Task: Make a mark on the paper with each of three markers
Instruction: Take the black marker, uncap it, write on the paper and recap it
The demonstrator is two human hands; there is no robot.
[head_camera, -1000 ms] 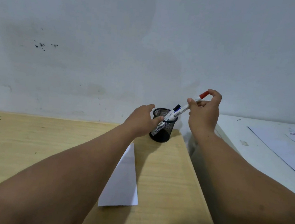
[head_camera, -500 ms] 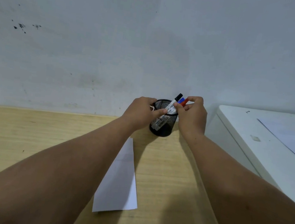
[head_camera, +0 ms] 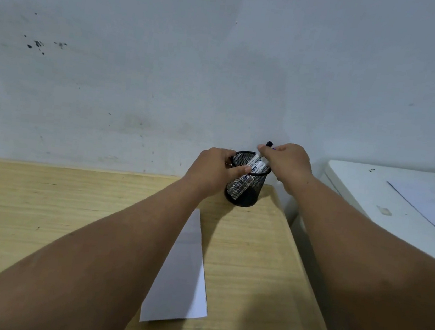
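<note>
A black mesh pen cup (head_camera: 245, 195) stands at the far right corner of the wooden table (head_camera: 40, 211), next to the wall. My left hand (head_camera: 210, 166) grips its rim and left side. White-barrelled markers (head_camera: 259, 162) lean in the cup, and one black cap (head_camera: 269, 143) sticks out on top. My right hand (head_camera: 290, 163) is closed over the marker tops, fingertips pinching a barrel near the black cap. The red cap is hidden under that hand. A white sheet of paper (head_camera: 183, 278) lies flat between my forearms, partly covered by my left arm.
A white cabinet top (head_camera: 371, 200) stands to the right, slightly higher than the table, with a gap between them. Printed sheets (head_camera: 430, 207) lie on it. The grey wall rises directly behind the cup.
My right hand carried the red-capped marker down from the air into the cup and now covers the marker tops. My left hand kept its hold on the cup.
</note>
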